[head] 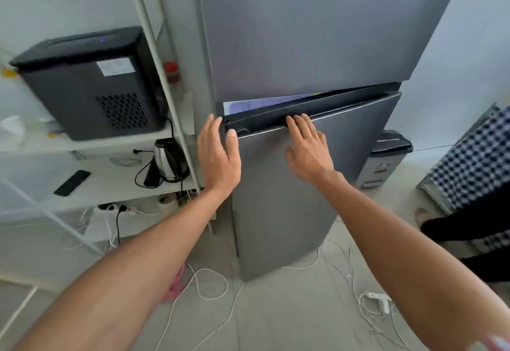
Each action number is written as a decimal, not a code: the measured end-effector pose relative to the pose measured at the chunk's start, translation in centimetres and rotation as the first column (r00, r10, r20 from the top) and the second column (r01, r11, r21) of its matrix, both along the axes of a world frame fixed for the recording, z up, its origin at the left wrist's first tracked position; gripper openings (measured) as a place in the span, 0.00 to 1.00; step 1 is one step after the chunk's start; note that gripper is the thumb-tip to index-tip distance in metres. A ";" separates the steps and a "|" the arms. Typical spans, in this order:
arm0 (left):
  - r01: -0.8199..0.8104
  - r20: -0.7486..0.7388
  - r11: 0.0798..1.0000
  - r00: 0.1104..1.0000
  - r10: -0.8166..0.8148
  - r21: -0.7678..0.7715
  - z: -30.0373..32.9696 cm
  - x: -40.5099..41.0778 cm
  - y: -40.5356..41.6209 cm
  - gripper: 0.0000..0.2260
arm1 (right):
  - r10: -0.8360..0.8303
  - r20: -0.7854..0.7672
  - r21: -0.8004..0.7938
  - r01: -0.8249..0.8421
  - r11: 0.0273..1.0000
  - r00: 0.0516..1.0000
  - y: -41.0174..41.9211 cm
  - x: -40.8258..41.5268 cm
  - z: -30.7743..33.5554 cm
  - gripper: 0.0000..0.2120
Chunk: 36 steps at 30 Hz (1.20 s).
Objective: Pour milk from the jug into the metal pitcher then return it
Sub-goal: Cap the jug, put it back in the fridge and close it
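Note:
A tall grey two-door fridge (303, 33) stands in front of me. Its lower door (281, 198) is ajar, with a lit gap showing at the top. My left hand (218, 154) lies flat against the door's left top corner, fingers straight. My right hand (306, 143) rests on the door's front, fingertips over the dark handle groove along its top edge. Neither hand holds anything. No milk jug and no metal pitcher are in view.
A white shelf rack (154, 55) on the left carries a black appliance (88, 83), a kettle (169, 161) and a dark remote (72, 182). White cables (209, 287) and a power strip (382, 299) lie on the floor. Another person's legs (469, 229) are at right, near a small bin (386, 157).

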<state>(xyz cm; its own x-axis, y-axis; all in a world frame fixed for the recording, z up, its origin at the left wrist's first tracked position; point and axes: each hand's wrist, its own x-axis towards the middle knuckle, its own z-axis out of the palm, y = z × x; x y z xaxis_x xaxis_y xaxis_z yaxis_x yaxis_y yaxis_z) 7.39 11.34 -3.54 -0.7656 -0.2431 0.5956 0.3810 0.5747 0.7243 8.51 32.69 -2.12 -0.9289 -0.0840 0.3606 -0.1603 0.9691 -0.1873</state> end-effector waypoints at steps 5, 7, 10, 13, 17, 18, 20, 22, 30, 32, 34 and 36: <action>0.013 -0.032 0.853 0.999 -0.035 -0.522 -0.5 0.4 2.3 0.25 | 0.038 0.004 0.111 -0.039 0.993 0.999 0.2 -1.7 -0.7 0.36; 0.045 0.060 0.788 0.998 -0.011 -0.614 -1.0 0.3 3.2 0.27 | 0.050 0.019 0.146 -0.052 0.988 0.999 0.2 -2.1 -0.9 0.36; 0.067 0.158 0.746 0.986 0.052 -0.662 -1.3 -0.1 4.0 0.30 | 0.057 0.044 0.179 -0.064 0.982 0.997 0.3 -2.7 -0.8 0.36; 0.088 0.218 0.739 0.972 0.082 -0.668 -0.8 -0.8 4.1 0.32 | 0.067 0.100 0.163 -0.082 0.983 0.993 0.2 -3.3 -0.3 0.37; 0.135 0.284 0.718 0.954 0.091 -0.683 0.1 -2.1 3.5 0.32 | 0.065 0.157 0.165 -0.091 0.982 0.985 -0.1 -4.4 0.5 0.38; 0.145 0.297 0.714 0.951 0.091 -0.685 0.3 -2.4 3.4 0.32 | 0.067 0.168 0.163 -0.095 0.982 0.983 -0.1 -4.6 0.6 0.38; 0.160 0.316 0.710 0.944 0.092 -0.686 0.7 -2.9 3.1 0.32 | 0.064 0.183 0.156 -0.094 0.983 0.981 -0.2 -5.0 0.8 0.38; 0.173 0.333 0.708 0.939 0.092 -0.684 1.1 -3.4 3.0 0.32 | 0.064 0.198 0.146 -0.094 0.985 0.978 -0.2 -5.3 1.1 0.39; 0.176 0.322 0.711 0.944 0.075 -0.681 1.0 -4.2 2.8 0.31 | 0.062 0.195 0.129 -0.089 0.988 0.979 -0.6 -5.8 0.8 0.40; 0.166 0.306 0.710 0.949 0.073 -0.684 1.1 -4.2 2.8 0.31 | 0.069 0.189 0.116 -0.093 0.989 0.979 -0.6 -5.9 0.7 0.40; 0.162 0.298 0.709 0.952 0.072 -0.687 1.2 -4.4 2.6 0.31 | 0.070 0.186 0.118 -0.093 0.989 0.980 -0.7 -5.9 0.7 0.40; 0.168 0.300 0.706 0.952 0.066 -0.688 1.2 -4.3 2.5 0.31 | 0.071 0.192 0.118 -0.095 0.988 0.979 -0.7 -5.9 0.8 0.40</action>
<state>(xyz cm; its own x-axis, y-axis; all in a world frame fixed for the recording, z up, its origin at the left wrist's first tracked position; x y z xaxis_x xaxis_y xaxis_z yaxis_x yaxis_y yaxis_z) 3.11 13.86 -2.36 -0.9227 0.1982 0.3307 0.2729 0.9416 0.1972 2.65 32.00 -1.34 -0.9667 -0.1975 0.1630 -0.2151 0.9716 -0.0989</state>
